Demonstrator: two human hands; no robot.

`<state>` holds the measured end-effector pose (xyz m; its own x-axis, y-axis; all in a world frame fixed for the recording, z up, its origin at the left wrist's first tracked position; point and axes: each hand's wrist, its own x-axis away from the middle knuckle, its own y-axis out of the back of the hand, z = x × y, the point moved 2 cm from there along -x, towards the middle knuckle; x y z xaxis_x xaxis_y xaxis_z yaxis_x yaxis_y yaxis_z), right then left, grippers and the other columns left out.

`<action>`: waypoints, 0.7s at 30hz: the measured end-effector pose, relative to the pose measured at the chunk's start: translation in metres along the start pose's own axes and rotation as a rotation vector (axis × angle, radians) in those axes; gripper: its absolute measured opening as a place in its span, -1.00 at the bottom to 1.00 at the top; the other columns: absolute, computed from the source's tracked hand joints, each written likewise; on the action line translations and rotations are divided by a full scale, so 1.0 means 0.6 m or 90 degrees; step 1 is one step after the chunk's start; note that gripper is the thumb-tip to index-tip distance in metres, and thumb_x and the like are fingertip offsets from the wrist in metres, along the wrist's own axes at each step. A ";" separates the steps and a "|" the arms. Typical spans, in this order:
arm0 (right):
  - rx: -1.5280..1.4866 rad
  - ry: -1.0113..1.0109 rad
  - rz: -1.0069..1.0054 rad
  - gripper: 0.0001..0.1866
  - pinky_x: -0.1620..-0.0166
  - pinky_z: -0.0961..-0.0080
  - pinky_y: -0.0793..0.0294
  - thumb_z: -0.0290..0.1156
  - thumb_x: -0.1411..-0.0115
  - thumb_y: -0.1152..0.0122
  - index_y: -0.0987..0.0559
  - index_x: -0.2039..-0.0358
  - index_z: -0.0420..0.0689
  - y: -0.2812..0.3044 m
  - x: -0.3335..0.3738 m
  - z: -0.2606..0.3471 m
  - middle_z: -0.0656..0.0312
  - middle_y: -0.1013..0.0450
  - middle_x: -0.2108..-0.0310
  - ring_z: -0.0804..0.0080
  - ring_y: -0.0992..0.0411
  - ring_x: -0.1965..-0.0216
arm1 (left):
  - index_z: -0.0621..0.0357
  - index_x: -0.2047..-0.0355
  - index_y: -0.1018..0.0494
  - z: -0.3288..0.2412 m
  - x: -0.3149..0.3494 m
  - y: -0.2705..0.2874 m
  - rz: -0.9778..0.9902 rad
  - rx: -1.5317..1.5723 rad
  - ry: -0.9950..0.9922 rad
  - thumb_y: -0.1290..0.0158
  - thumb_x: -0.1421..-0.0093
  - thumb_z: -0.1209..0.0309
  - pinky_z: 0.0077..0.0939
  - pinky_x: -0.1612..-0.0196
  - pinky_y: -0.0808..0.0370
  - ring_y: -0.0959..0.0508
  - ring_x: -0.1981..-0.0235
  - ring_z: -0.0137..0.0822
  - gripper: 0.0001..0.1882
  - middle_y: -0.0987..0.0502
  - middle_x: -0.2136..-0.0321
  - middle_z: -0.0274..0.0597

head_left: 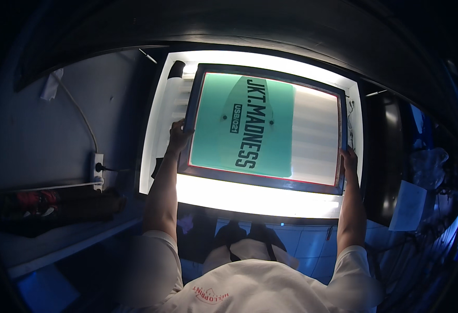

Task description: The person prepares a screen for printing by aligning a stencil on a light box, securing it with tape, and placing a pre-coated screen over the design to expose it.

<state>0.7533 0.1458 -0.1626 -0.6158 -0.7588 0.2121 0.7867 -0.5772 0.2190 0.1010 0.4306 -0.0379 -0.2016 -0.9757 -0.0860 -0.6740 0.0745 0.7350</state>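
A rectangular screen-printing frame point(255, 179) with a dark rim is held over a brightly lit light box point(250, 202), slightly tilted in view. Green coating point(208, 138) covers most of its mesh, with dark lettering and a rounded dark shape showing through; the strip at the right is pale and see-through. My left hand point(179, 135) is closed on the frame's left edge. On the opposite edge, low down, my right hand point(349, 159) grips the rim. Whether the frame touches the light box I cannot tell.
A dark raised lid point(271, 26) arches over the far side. At left are a power strip point(98, 166) with a plugged cable and a shelf point(72, 245) bearing a dark bundle point(62, 203). A pale sheet point(408, 206) and clear plastic point(429, 166) hang at right.
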 end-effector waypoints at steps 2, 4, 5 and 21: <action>-0.005 -0.016 -0.017 -0.51 0.06 0.53 -0.34 -0.32 -0.06 -0.31 -0.52 -0.03 -0.16 0.005 0.001 -0.004 0.31 -0.51 0.24 0.52 -0.42 0.21 | 0.22 -0.01 -0.46 -0.003 -0.001 -0.011 -0.015 0.030 0.021 -0.23 0.04 0.28 -0.24 -0.09 -0.40 -0.46 -0.01 -0.03 -0.42 -0.45 0.07 0.10; -0.004 -0.023 -0.034 -0.49 0.05 0.52 -0.34 -0.31 -0.05 -0.32 -0.52 -0.04 -0.15 0.016 0.003 -0.007 0.30 -0.51 0.24 0.52 -0.42 0.20 | 0.20 -0.01 -0.46 -0.017 0.003 -0.024 -0.032 0.026 0.017 -0.23 0.04 0.28 -0.24 -0.09 -0.41 -0.47 0.00 -0.03 -0.43 -0.44 0.06 0.10; -0.007 -0.027 -0.033 -0.49 0.05 0.52 -0.34 -0.32 -0.05 -0.32 -0.52 -0.04 -0.15 0.012 0.003 -0.005 0.29 -0.52 0.23 0.51 -0.43 0.19 | 0.20 -0.01 -0.46 -0.012 0.007 -0.018 -0.048 0.018 0.016 -0.23 0.05 0.28 -0.24 -0.09 -0.41 -0.48 0.01 -0.03 -0.43 -0.44 0.05 0.09; -0.015 -0.022 -0.018 -0.48 -0.01 0.52 -0.32 -0.33 -0.06 -0.29 -0.50 -0.07 -0.16 0.013 0.009 0.011 0.25 -0.53 0.17 0.49 -0.44 0.13 | 0.18 -0.01 -0.46 -0.031 0.014 -0.005 -0.068 -0.004 0.011 -0.27 0.05 0.31 -0.27 -0.02 -0.45 -0.50 0.06 -0.08 -0.43 -0.46 0.12 0.05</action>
<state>0.7554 0.1392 -0.1535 -0.6383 -0.7318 0.2388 0.7697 -0.6055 0.2022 0.1148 0.4186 -0.0285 -0.1162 -0.9815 -0.1519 -0.6865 -0.0312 0.7265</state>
